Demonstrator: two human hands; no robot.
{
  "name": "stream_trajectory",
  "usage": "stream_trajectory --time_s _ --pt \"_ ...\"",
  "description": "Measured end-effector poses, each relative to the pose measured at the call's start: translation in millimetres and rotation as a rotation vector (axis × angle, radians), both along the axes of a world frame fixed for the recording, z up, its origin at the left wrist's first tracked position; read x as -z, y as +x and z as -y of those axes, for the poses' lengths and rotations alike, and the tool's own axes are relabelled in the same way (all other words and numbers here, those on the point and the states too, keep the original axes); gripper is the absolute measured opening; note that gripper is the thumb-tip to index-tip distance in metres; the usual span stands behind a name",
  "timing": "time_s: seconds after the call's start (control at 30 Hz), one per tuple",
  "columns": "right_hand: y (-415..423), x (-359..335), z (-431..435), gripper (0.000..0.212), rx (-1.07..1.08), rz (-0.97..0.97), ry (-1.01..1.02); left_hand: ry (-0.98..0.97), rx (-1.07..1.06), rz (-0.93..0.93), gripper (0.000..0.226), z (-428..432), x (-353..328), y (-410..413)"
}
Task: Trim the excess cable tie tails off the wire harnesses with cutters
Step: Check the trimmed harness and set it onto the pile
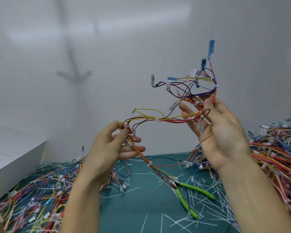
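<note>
Harness [156, 119]: 1 thin multicolour wire bundle, raised between hands.
Left hand [112, 145]: fingertips pinch it.
Right hand [220, 132]: palm spread, thumb pins wires.
Cutters [202, 192]: 1 pair, green handles, on teal mat [133, 207].

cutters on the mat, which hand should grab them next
Right, probably: the cutters lie on the mat nearer the right hand, green handles pointing to that side. The left hand pinches the harness and could hold it alone.
</note>
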State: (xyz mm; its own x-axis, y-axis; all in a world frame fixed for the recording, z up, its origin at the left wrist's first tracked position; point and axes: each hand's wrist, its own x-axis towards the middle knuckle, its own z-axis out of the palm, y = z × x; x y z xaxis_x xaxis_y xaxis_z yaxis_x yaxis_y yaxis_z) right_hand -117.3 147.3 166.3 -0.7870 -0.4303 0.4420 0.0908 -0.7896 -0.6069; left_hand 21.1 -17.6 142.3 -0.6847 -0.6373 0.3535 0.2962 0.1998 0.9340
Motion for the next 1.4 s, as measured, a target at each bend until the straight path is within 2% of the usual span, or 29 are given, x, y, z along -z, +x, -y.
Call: stream_trajectory --time_s 0.17,0.27,0.33,0.4,0.47,0.5,0.57,0.63,0.7,0.83,0.9,1.0,1.1,1.2,1.27,1.33,1.4 --pt "0.7 -0.2 -1.1 0.016 0.009 -0.020 0.023 0.043 0.053 0.041 0.015 -2.5 2.8 -4.8" --pt "0.9 -1.0 -3.8 0.017 -0.003 -0.018 0.011 -0.016 0.086 0.221 0.016 -1.7 6.7 -5.6" --pt "1.0 -1.5 -5.3 0.014 -0.002 -0.030 0.006 -0.229 0.062 0.459 0.015 -0.1 10.2 -3.1" --pt "1.0 -0.8 -5.6 0.013 0.031 -0.063 0.036 -0.519 0.028 0.670 0.036 -1.1 8.6 -0.8" --pt "1.2 0.7 -4.7 0.014 0.094 -0.114 0.093 -0.641 -0.026 0.725 0.059 -4.6 3.7 0.4" --pt "1.8 1.5 -3.8 0.014 0.128 -0.143 0.123 -0.655 -0.077 0.674 0.063 -6.2 -0.1 0.6" --pt "4.4 2.8 -1.2 0.013 0.187 -0.200 0.177 -0.606 -0.161 0.429 0.056 -12.3 -9.4 1.7" --pt "8.6 4.1 2.6 0.011 0.251 -0.261 0.233 -0.497 -0.120 0.182 0.034 -19.4 -15.7 2.0" --pt "13.4 5.5 6.1 0.010 0.329 -0.336 0.283 -0.419 -0.055 0.091 0.015 -27.6 -19.4 1.5" --pt "24.5 7.9 13.3 0.017 0.335 -0.402 0.253 -0.413 -0.008 0.156 0.091 -35.9 -14.9 -10.4" --pt "28.9 9.2 16.3 0.018 0.289 -0.404 0.234 -0.397 0.022 0.157 0.109 -40.6 -13.1 -17.0" --pt "30.0 9.6 18.3 0.019 0.245 -0.397 0.224 -0.374 0.021 0.127 0.112 -42.0 -11.9 -22.3" --pt "25.9 8.8 17.6 0.021 0.221 -0.465 0.293 -0.347 -0.019 0.051 0.104 -41.4 -12.9 -20.1" --pt "24.2 6.3 12.6 0.025 0.156 -0.592 0.332 -0.323 -0.057 -0.076 0.089 -42.9 -14.6 -19.7" --pt "23.6 3.1 7.8 0.026 0.139 -0.600 0.320 -0.213 -0.073 -0.183 0.090 -44.2 -17.0 -20.4" --pt "21.1 1.6 3.4 0.028 0.212 -0.585 0.439 -0.061 -0.094 -0.294 0.094 -45.2 -19.7 -20.9" --pt "18.8 2.0 -0.9 0.035 0.238 -0.642 0.721 0.068 -0.106 -0.379 0.100 -46.7 -22.9 -20.2"
